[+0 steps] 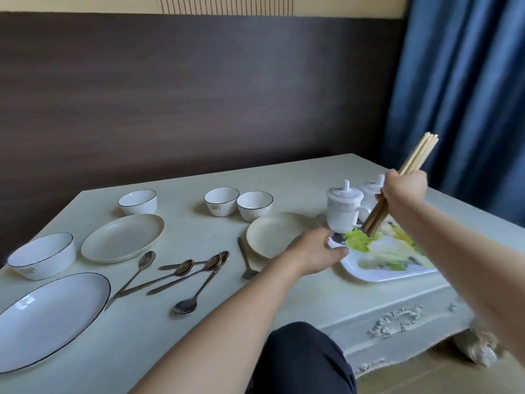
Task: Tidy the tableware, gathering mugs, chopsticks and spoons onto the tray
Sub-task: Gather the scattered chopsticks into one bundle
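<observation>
My right hand (403, 194) grips a bundle of wooden chopsticks (417, 155), held steeply with their dark lower ends touching the tray near its left end. The white tray (383, 273) with a green and yellow print lies at the table's right. My left hand (315, 251) holds the tray's left corner. Two white lidded mugs (343, 209) (370, 191) stand at the tray's far end. Several metal spoons (184, 268) lie loose on the table at centre, and one more spoon (245, 258) lies beside a cream plate.
A cream plate (272, 234) touches the tray's left side; another cream plate (122, 237) lies further left. Three small white bowls (221, 200) stand at the back. A larger bowl (42, 258) and an oval white platter (51, 317) are at left. A blue curtain (466, 81) hangs right.
</observation>
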`<state>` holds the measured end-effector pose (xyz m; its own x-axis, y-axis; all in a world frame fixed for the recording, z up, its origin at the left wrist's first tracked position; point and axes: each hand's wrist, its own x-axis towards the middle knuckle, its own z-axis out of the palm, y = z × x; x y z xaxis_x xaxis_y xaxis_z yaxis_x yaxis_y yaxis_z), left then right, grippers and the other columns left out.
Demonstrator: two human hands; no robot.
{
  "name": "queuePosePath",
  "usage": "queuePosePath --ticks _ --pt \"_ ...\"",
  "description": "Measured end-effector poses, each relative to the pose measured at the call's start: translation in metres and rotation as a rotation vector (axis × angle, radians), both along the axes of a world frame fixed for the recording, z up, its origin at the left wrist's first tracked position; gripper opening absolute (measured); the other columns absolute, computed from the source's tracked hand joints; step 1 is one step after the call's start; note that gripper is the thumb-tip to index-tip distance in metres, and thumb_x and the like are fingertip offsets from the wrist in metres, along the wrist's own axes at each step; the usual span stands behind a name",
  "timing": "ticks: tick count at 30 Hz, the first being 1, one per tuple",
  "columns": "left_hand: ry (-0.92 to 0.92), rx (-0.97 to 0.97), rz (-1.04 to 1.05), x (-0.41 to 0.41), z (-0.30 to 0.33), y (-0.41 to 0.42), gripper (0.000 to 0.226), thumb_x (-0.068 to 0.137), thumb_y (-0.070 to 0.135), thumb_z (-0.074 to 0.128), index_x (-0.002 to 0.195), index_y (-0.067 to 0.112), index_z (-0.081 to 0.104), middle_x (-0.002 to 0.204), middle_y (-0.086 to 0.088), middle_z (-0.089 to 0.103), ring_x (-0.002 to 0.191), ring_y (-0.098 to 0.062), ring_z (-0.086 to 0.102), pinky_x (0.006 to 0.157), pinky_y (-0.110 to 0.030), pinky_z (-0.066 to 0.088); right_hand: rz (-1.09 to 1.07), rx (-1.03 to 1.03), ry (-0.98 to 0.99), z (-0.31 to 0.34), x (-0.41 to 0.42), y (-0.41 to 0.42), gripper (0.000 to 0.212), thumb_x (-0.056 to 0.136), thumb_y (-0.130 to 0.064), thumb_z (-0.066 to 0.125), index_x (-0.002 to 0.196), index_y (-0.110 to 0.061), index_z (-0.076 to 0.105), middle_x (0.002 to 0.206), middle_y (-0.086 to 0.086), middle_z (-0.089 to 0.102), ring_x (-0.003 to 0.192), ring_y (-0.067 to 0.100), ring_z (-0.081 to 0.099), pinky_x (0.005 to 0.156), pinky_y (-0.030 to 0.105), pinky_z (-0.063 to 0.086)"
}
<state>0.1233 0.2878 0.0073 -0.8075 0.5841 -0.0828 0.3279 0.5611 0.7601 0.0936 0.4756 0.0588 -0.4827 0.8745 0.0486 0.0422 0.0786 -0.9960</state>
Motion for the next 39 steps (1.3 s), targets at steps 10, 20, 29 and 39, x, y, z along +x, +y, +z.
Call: queuePosePath --ticks 10,20,29,39 --pt "0.279 -0.453 -0.181 -0.019 -0.032 0.099 0.045 0.095 0.038 0.048 0.129 0.009 0.053 0.134 -0.012 0.053 0.124 -0.032 0.050 0.097 -0.036 0.043 0.082 0.430 -0.749 -0.065 0.002 0.141 0.018 0.089 -0.004 0.048 0.106 0.002 0.047 0.071 0.016 0.051 0.059 0.030 0.056 0.050 0.030 0.044" --pt "0.491 -0.555 -0.251 -0.047 -0.080 0.119 0.059 0.089 0.054 0.047 0.128 0.010 0.049 0.134 -0.009 0.046 0.128 -0.026 0.043 0.100 -0.041 0.037 0.312 0.835 -1.188 -0.118 -0.030 0.163 0.023 0.093 -0.016 0.047 0.112 -0.004 0.052 0.079 0.007 0.051 0.074 0.028 0.055 0.051 0.027 0.039" --pt "0.504 -0.560 -0.250 -0.047 -0.080 0.121 0.059 0.090 0.053 0.045 0.131 0.010 0.047 0.138 -0.008 0.043 0.131 -0.025 0.038 0.104 -0.041 0.035 0.223 1.020 -1.281 -0.130 -0.030 0.163 0.056 0.098 -0.047 0.032 0.136 -0.007 0.036 0.128 0.010 0.052 0.111 0.030 0.056 0.076 0.034 0.049" --pt "0.467 -0.543 -0.252 -0.044 -0.079 0.119 0.062 0.092 0.051 0.043 0.140 0.011 0.040 0.149 -0.007 0.033 0.139 -0.023 0.029 0.111 -0.040 0.027 0.139 1.181 -1.421 -0.131 -0.028 0.152 0.066 0.096 -0.056 0.019 0.137 -0.007 0.037 0.126 0.008 0.055 0.107 0.028 0.059 0.071 0.034 0.047"
